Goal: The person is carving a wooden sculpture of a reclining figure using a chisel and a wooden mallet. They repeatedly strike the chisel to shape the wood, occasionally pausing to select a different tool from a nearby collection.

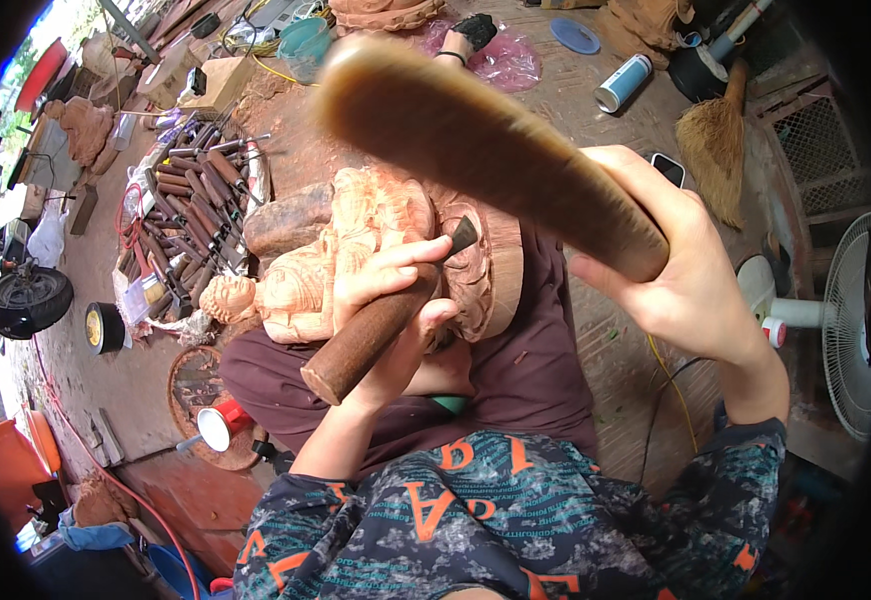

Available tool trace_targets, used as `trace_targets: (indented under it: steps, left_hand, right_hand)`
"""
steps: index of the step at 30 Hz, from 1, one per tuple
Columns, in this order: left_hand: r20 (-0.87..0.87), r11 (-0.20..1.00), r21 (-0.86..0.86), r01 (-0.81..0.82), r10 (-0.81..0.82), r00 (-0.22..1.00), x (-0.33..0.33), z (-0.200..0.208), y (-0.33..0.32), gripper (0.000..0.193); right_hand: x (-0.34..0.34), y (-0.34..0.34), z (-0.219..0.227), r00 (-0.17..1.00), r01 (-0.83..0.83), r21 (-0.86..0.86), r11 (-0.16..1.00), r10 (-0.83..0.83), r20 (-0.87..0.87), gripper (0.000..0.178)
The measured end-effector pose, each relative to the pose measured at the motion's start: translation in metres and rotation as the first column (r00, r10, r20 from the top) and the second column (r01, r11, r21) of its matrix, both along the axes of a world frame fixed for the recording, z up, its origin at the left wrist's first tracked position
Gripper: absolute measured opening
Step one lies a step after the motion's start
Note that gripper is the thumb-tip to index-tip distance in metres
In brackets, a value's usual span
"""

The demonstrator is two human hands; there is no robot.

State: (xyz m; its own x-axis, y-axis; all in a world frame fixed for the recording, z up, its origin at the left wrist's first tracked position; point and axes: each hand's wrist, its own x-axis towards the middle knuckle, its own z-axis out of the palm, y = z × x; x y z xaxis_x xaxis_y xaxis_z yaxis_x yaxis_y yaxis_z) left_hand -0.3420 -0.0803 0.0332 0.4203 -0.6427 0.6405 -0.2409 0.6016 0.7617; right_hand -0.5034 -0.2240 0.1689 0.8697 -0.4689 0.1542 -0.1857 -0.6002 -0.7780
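A carved wooden statue (296,298) of a seated figure is held on its side across a seated person's lap, its curly-haired head (228,298) turned to the left and its round, relief-cut base (504,275) to the right. A chisel (371,338) is gripped in the left hand (401,292), the fingers closed about its brown wooden handle and the dark blade angled over the base; whether wood is touched by the edge cannot be told. A thick wooden club (486,160), partly blurred, is held aloft in the right hand (671,260), its narrower end tightly wrapped by fingers and thumb. Dozens of wood-handled carving tools (196,205) are heaped on the floor to the left, beside a short log (291,218). A straw broom (713,150), a spray can (624,83) and a white electric fan (849,325) are seen at right.
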Motion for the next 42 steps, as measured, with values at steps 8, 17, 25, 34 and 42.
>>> trace_targets:
  steps: [8, 17, 25, 34, 42]
  left_hand:
    - [0.358, 0.927, 0.260, -0.271, 0.169, 0.919, -0.013, -0.007, 0.023, 0.039]
    - [0.264, 0.924, 0.331, -0.190, 0.102, 0.959, -0.002, -0.006, 0.015, 0.033]
    - [0.200, 0.919, 0.370, -0.134, 0.062, 0.978, -0.001, -0.002, 0.008, 0.027]
    - [0.164, 0.894, 0.432, -0.122, 0.055, 0.985, 0.003, 0.005, 0.006, 0.021]
    - [0.132, 0.875, 0.475, -0.098, 0.039, 0.991, 0.013, -0.004, -0.003, 0.016]
  right_hand:
    - [0.016, 0.005, 0.025, 0.985, -0.173, -0.384, 0.907, 0.160, -0.066, 0.053]
    - [0.031, 0.009, 0.038, 0.909, -0.242, -0.465, 0.852, 0.367, 0.199, 0.055]
    - [0.023, 0.024, 0.062, 0.979, -0.197, -0.860, 0.471, 0.136, -0.150, 0.042]
    - [0.015, 0.029, 0.074, 0.989, -0.132, -0.956, 0.261, 0.094, -0.111, 0.041]
    - [0.017, 0.020, 0.056, 0.991, -0.068, -0.932, 0.355, 0.135, -0.020, 0.036]
